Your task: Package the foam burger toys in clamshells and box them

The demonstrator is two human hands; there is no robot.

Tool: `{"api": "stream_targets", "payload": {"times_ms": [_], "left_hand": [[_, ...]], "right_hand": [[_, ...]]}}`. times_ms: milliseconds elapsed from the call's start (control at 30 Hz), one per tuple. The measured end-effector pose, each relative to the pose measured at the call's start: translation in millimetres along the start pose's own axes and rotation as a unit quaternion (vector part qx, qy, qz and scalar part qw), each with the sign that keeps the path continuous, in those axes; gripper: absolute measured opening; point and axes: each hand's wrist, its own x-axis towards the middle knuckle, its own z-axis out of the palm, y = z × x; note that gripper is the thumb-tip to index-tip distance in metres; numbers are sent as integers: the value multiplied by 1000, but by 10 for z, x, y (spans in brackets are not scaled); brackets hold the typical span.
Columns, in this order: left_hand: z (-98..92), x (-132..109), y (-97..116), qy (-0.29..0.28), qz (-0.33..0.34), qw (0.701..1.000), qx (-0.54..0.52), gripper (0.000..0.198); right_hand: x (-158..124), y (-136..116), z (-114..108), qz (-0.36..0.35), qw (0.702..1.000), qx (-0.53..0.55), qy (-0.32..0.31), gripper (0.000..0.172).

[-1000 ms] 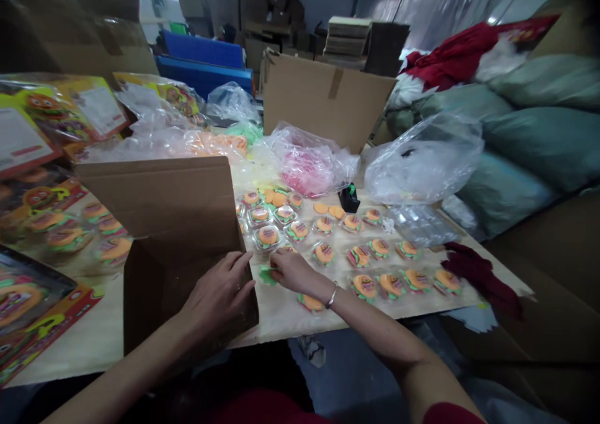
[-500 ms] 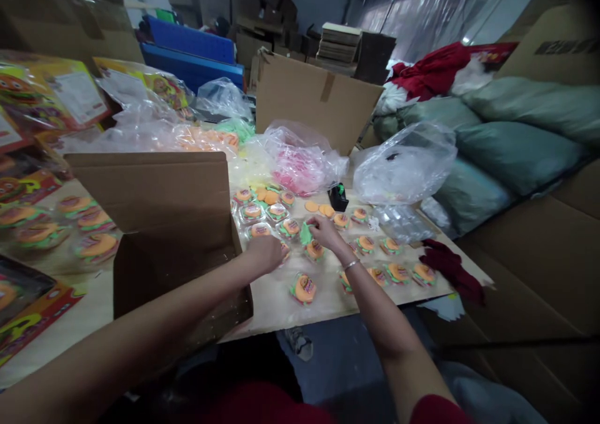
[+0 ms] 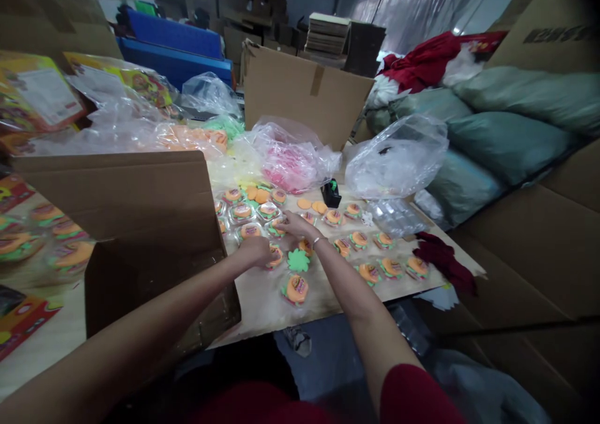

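My left hand is curled beside a toy burger in a clear package, its fingers closed against that package's left side. The curled fingers are partly hidden behind the back of the hand. My right hand reaches across with fingers stretched out, its fingertips at another packaged toy burger. A green lettuce-shaped piece lies flat on the table between my two forearms. Just in front of it sits another toy burger, and one more toy burger is partly covered by my right wrist.
An open cardboard box stands left. Several packaged burgers lie right. Behind are orange discs, a black tape dispenser, a bag of pink pieces and clear trays. Dark red cloth lies at the right edge.
My right hand has let go of the green lettuce piece, which now lies on the table, and has moved left toward a packaged burger. My left hand stays by the same burger. The view has shifted slightly.
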Motion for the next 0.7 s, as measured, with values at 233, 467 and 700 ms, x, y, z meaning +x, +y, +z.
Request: {"api": "stream_targets", "payload": {"times_ms": [233, 467, 700], "left_hand": [[-43, -107, 137, 46, 81, 994, -50, 45], [-130, -1294, 1, 265, 159, 942, -129, 54], [-346, -1894, -1381, 231, -106, 967, -22, 43]], "right_hand": [[2, -35, 5, -19, 999, 27, -20, 36], [-429, -60, -47, -45, 990, 41, 130, 54], [-829, -968, -237, -177, 931, 316, 36, 43]]}}
